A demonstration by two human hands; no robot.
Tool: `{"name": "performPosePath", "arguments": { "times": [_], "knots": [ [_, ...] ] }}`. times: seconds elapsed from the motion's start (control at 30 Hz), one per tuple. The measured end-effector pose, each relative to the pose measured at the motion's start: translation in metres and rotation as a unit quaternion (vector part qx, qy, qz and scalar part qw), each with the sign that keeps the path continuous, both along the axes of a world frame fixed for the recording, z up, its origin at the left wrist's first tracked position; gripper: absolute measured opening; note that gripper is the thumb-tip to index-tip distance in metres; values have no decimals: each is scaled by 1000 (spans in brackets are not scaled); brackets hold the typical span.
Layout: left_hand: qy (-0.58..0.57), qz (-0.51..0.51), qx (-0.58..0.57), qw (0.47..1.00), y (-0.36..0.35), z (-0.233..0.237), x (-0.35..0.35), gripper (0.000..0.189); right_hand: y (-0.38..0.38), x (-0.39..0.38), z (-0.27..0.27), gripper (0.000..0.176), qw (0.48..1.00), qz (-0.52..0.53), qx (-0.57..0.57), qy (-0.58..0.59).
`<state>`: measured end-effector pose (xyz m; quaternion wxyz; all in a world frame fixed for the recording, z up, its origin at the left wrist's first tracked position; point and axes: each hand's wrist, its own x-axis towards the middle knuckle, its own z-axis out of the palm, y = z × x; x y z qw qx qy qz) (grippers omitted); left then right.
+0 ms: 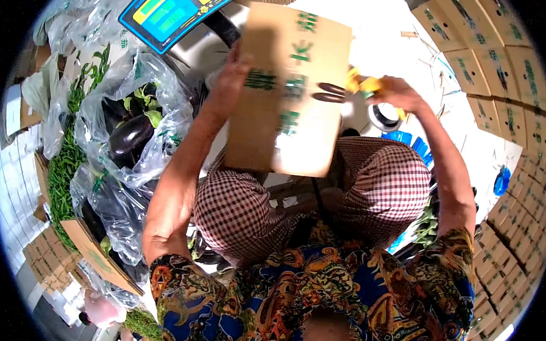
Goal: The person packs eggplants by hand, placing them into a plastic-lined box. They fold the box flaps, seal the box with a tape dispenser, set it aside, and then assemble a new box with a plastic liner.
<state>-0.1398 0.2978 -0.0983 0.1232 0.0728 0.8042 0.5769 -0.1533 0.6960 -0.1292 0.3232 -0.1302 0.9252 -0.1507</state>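
Observation:
A closed cardboard box (265,60) with green printed characters stands tilted over my knees. My left hand (230,80) grips its left side, the fingertips partly hidden behind the edge. To the right of the box, my right hand (399,95) is wrapped round a yellow tape dispenser (367,85), whose front end is close to the box's right edge. A roll of tape (386,117) hangs below that hand. Shiny glare lies across the lower front of the box.
Clear plastic bags hold dark eggplants (131,134) at the left, beside a long heap of green peppers (63,167). A blue weighing scale display (170,16) stands at the upper left. Stacked cardboard boxes (496,70) line the right. Another person (103,309) is at the lower left.

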Motion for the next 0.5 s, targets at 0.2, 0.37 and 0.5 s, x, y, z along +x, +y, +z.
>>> {"name": "performPosePath", "arguments": {
  "times": [0.2, 0.37, 0.5],
  "knots": [
    [282, -131, -182, 933, 67, -6, 7, 90, 40, -37, 110, 55, 779, -392, -484, -73],
    [288, -254, -189, 904, 102, 17, 15, 87, -2, -56, 140, 61, 767, -370, -514, -101],
    [240, -308, -124, 912, 97, 11, 21, 85, 1, -48, 97, 60, 930, -231, -248, -140]
  ]
}}
